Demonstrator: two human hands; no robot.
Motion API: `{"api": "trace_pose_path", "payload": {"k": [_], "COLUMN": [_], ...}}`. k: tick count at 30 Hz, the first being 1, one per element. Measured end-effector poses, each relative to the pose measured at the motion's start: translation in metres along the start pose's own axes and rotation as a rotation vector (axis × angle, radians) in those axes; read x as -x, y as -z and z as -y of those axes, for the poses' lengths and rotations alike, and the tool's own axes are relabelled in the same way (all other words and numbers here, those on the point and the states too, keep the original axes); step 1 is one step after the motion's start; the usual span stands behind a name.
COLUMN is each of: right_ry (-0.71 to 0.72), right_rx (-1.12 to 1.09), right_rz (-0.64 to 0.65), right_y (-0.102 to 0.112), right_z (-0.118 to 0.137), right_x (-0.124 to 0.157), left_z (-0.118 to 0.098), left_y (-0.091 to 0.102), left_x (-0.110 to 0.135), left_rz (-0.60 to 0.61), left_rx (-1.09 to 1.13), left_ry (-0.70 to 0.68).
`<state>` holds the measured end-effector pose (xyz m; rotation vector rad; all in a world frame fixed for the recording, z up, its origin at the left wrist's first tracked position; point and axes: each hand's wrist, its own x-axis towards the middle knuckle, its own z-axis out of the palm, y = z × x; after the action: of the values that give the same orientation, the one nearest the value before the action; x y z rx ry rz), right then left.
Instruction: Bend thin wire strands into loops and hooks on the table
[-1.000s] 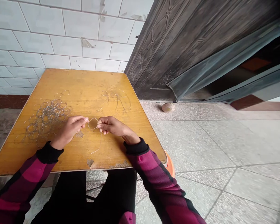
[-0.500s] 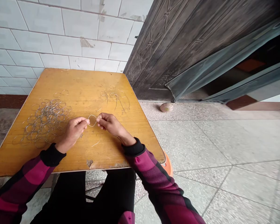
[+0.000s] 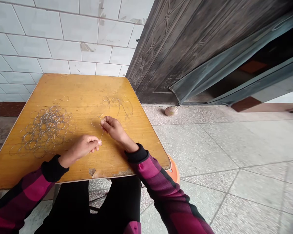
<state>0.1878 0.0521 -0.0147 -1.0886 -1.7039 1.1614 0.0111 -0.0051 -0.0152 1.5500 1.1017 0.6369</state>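
Right hand (image 3: 113,128) is pinching thin wire loop (image 3: 95,123); left hand (image 3: 83,146) is bunching fingers at wire's tail, grip unclear. Wire rings (image 3: 47,130) are lying toward left edge of wooden tabletop (image 3: 88,87).

No readable text, label, brand or number anywhere in view. Only a small patch of raised marks, low on the dark embossed door (image 3: 172,81) at one o'clock, too small and worn to tell as lettering; above those, repeating diamond patterning on the same panel, no legible sign.
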Motion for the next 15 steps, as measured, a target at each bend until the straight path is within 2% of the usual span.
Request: {"api": "trace_pose_path", "payload": {"k": [2, 7, 15], "right_ry": [0.019, 0.073, 0.047], "right_rx": [0.021, 0.001, 0.005], "right_rz": [-0.035, -0.132, -0.034], "right_y": [0.001, 0.003, 0.018], "right_z": [0.001, 0.005, 0.009], "right_x": [0.001, 0.003, 0.004], "left_z": [0.001, 0.006, 0.005], "left_y": [-0.003, -0.005, -0.004], "left_x": [0.001, 0.002, 0.008], "left_rz": [-0.025, -0.103, -0.04], "left_rx": [-0.095, -0.303, -0.488], "left_ry": [-0.017, -0.168, -0.285]}}
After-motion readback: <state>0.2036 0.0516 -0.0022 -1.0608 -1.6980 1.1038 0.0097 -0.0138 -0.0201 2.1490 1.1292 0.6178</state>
